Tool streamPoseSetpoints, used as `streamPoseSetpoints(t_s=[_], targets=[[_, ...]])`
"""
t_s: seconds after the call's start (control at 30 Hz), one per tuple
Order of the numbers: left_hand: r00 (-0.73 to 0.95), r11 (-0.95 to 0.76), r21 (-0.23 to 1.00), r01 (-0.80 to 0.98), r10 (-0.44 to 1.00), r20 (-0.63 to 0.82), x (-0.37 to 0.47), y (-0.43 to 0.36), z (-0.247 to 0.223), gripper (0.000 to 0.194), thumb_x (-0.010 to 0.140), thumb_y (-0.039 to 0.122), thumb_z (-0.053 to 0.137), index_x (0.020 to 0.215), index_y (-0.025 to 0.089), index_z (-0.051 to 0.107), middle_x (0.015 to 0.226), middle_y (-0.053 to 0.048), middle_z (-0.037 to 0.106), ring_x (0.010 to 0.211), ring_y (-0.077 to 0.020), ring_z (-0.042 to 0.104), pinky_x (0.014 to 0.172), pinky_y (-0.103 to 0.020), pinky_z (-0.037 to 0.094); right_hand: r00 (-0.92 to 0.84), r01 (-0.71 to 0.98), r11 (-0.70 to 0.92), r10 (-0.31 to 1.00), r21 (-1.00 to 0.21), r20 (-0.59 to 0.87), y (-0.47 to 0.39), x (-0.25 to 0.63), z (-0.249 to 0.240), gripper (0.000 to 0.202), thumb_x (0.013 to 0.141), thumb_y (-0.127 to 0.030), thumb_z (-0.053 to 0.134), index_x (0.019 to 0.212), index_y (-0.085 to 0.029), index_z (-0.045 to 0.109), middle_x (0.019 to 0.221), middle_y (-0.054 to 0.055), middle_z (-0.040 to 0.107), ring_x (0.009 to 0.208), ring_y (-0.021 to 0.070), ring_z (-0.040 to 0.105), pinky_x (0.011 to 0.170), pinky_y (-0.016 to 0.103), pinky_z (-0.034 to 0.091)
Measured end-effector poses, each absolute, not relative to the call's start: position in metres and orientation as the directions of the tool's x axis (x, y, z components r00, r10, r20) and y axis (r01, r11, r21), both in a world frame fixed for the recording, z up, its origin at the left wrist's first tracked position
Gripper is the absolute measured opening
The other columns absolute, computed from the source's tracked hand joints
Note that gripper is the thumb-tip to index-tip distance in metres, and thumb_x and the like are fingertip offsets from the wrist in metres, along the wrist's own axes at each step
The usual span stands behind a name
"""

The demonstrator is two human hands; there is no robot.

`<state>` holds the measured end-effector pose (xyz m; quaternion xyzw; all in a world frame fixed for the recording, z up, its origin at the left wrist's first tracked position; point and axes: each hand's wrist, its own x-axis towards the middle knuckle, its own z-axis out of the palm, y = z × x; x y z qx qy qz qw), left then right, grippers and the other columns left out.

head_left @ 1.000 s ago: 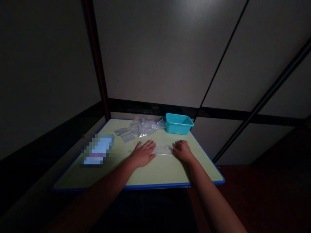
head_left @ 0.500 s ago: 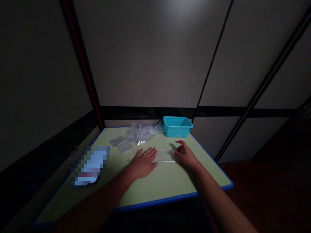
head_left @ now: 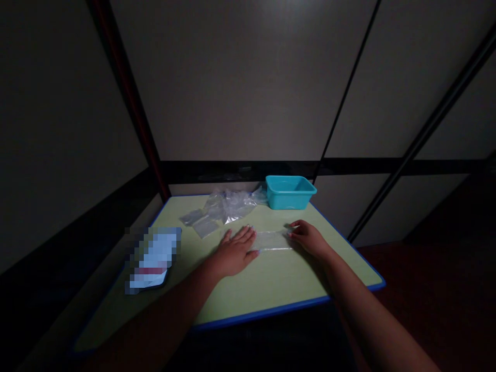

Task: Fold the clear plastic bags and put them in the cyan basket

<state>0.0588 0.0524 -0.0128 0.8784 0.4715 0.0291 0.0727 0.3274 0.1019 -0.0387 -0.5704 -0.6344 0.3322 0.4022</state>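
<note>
A clear plastic bag point(head_left: 272, 241) lies flat on the green table point(head_left: 248, 297) between my two hands. My left hand point(head_left: 237, 251) rests palm down on the bag's left part, fingers spread. At the right end of the bag, my right hand point(head_left: 309, 238) has its thumb and fingers closed on the edge. Farther back lie crumpled clear bags point(head_left: 234, 204), with smaller flat bags point(head_left: 205, 226) in front and to the left of them.
Behind my right hand, a turquoise basket point(head_left: 290, 200) stands near the table's back edge. A device with a pixelated, lit screen point(head_left: 157, 258) lies on the left. Dark-banded wall panels point(head_left: 240, 103) rise behind the table.
The fingers of my right hand have come together at the bag's right edge. My left hand remains flat on the bag. The view has shifted slightly.
</note>
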Motion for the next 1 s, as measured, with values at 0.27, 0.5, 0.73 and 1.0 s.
streamPoseSetpoints(t_s=[0.27,0.5,0.73,1.0], targets=[[0.603,-0.588,0.183,0.788,0.797,-0.035,0.059,0.050,-0.014,0.059,0.094,0.052,0.025,0.146,0.023,0.018,0.152,-0.005,0.013,0.140,-0.0206,0.012,0.110,-0.055,0.008,-0.038,0.494,0.105,0.994,-0.863,0.100,0.096,0.324,-0.031,0.030,0.064,-0.032,0.067,0.086,-0.018,0.054,0.057,-0.004,0.057,0.048,0.0109,0.049,0.044,0.022,0.033],[0.593,-0.573,0.192,0.797,0.803,-0.066,0.059,0.048,-0.014,0.061,0.094,0.052,0.024,0.146,0.023,0.017,0.152,-0.006,0.011,0.141,-0.0217,0.011,0.109,-0.056,0.008,-0.187,0.463,0.216,0.972,-0.860,0.144,0.087,0.321,-0.024,0.046,0.070,-0.035,0.062,0.110,-0.019,0.049,0.059,-0.005,0.057,0.049,0.0109,0.048,0.046,0.022,0.033],[0.591,-0.574,0.173,0.800,0.804,-0.066,0.059,0.044,-0.010,0.058,0.093,0.052,0.027,0.144,0.026,0.022,0.152,-0.006,0.017,0.140,-0.0236,0.015,0.108,-0.059,0.006,-0.130,0.624,0.227,0.974,-0.748,0.187,0.091,0.323,-0.025,0.031,0.069,-0.025,0.058,0.099,-0.018,0.054,0.062,-0.002,0.058,0.055,0.0137,0.053,0.051,0.024,0.037],[0.603,-0.582,0.188,0.791,0.794,-0.082,0.056,0.037,-0.004,0.058,0.093,0.052,0.030,0.143,0.025,0.026,0.151,-0.006,0.018,0.139,-0.0233,0.017,0.108,-0.058,0.008,-0.150,0.658,0.249,0.968,-0.711,0.201,0.093,0.326,-0.028,0.018,0.068,-0.020,0.056,0.086,-0.018,0.059,0.058,-0.003,0.057,0.054,0.0129,0.049,0.050,0.023,0.035]])
